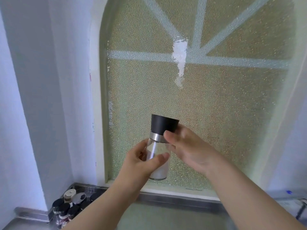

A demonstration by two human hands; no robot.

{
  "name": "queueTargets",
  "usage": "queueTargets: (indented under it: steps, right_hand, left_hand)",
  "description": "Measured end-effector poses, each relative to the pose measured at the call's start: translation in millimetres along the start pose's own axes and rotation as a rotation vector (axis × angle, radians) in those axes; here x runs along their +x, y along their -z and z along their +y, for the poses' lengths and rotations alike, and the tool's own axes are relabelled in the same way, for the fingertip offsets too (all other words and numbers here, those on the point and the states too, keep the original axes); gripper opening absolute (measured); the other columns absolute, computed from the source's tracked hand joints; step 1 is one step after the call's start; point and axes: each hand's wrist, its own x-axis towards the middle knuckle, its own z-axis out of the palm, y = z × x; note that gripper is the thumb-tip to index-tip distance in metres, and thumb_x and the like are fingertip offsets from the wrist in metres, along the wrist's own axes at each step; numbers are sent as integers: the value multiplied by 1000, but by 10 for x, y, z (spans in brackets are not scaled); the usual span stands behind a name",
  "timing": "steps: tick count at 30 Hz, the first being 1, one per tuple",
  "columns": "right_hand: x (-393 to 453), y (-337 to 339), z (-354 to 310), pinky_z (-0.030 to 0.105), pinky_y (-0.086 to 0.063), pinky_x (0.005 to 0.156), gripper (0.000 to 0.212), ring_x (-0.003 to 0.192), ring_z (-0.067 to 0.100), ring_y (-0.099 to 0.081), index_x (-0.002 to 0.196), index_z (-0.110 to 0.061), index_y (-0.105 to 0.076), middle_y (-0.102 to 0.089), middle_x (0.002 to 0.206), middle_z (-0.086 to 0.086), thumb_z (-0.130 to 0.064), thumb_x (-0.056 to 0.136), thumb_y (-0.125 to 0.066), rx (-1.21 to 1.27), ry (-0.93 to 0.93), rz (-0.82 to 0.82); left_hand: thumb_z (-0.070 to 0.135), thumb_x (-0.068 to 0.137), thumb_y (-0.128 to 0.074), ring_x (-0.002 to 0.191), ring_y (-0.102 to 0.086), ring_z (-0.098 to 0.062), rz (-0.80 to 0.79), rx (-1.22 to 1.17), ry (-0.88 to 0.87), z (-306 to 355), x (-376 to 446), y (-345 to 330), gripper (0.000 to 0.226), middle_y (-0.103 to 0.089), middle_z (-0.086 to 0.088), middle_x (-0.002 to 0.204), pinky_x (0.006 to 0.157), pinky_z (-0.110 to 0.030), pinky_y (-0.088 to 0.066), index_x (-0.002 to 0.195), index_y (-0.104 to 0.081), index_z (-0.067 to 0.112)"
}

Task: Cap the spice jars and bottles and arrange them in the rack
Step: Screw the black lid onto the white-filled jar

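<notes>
**Grinder jar capped in the air, rack waiting below**

The person held a clear glass jar (157, 156) up in front of the frosted window (216, 113), well above the bench (33, 224). The left hand (141, 165) wrapped its fingers and thumb round the glass body, which showed white grains in its lower part. The black cap (163, 124) sat on top of the jar above a silver collar, tilted with the jar a little to the right. The right hand (187, 146) curled round the cap's right side, thumb tip at the collar; the rest of its grip was blurred, so how firmly it pinched could not be told.

In the lower left corner stood the rack (66, 208), with several dark-lidded jars (64, 211) and one pale-lidded jar (69, 194) already inside, all apparently capped.

As a judgement, the task looked well along: most jars seemed stowed, and this one appeared to be getting its cap seated or tightened. Left to do was placing it in the rack; whether other jars remained outside the view could not be seen.
</notes>
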Motion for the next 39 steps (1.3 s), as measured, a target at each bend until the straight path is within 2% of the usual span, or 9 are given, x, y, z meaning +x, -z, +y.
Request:
queueTargets:
  steps: [2,6,9,12,18,23,27,33,39]
  right_hand:
    - [-45,1,-64,39,-44,104,80,117,33,-57,122,-5,-55,-63,120,19,-40,56,-84,103,2,-70]
    - [-31,-189,-36,23,-51,78,35,80,4,-69,93,-18,-65,-73,89,-2,-27,64,-83,-191,79,225]
    - [-17,-174,-25,15,-51,81,56,87,4,-68,93,-23,-67,-73,89,-6,-53,48,-80,-156,32,54]
    - [0,-104,-23,31,-45,100,76,110,22,-62,114,-13,-62,-69,111,8,-44,49,-86,63,-29,-90]
    - [136,-472,127,17,-48,67,40,70,5,-66,96,-14,-62,-67,83,2,-26,64,-83,-153,14,186]
    - [235,-504,183,31,-51,85,73,90,16,-65,100,-10,-68,-69,101,6,-47,41,-88,76,-68,-137]
    - [379,-780,330,45,-46,94,67,93,24,-63,93,-7,-71,-67,105,20,-38,37,-89,39,-70,38]
    - [584,-1163,586,27,-49,77,57,84,17,-62,95,0,-67,-68,90,10,-32,49,-77,15,-55,55]
    - [844,-1387,766,18,-45,91,79,104,-3,-60,124,-33,-49,-63,114,-11,-39,52,-81,-347,-103,8]
  left_hand:
    - [23,62,-71,68,-61,-6,2,-19,14,5,-6,23,37,-66,5,73,57,-15,-48,97,-64,15]
    - [39,50,-75,62,-57,-8,74,65,24,-39,-10,32,50,-62,3,66,56,-18,-46,91,-65,12]
    - [48,44,-72,67,-60,-12,103,82,48,-83,-29,88,62,-64,-6,77,60,-22,-48,91,-65,7]
    - [46,44,-73,66,-62,-8,79,35,60,-58,-51,170,59,-66,0,75,57,-17,-49,91,-65,11]
    - [40,50,-74,59,-53,-7,135,71,42,-124,-84,310,39,-57,3,65,52,-12,-43,74,-62,11]
    - [37,50,-72,57,-53,-5,-33,-17,92,-92,-151,591,29,-57,11,59,51,-12,-43,71,-65,19]
    - [32,53,-75,50,-48,-4,13,-3,67,-135,-165,815,26,-52,13,55,48,-12,-39,68,-57,19]
    - [45,51,-77,64,-47,-25,170,163,107,-354,-215,1256,51,-46,-13,80,54,-48,-42,81,-54,11]
    - [50,43,-79,71,-53,-11,127,341,209,-528,-249,1916,55,-54,-19,89,64,-20,-42,84,-58,18]
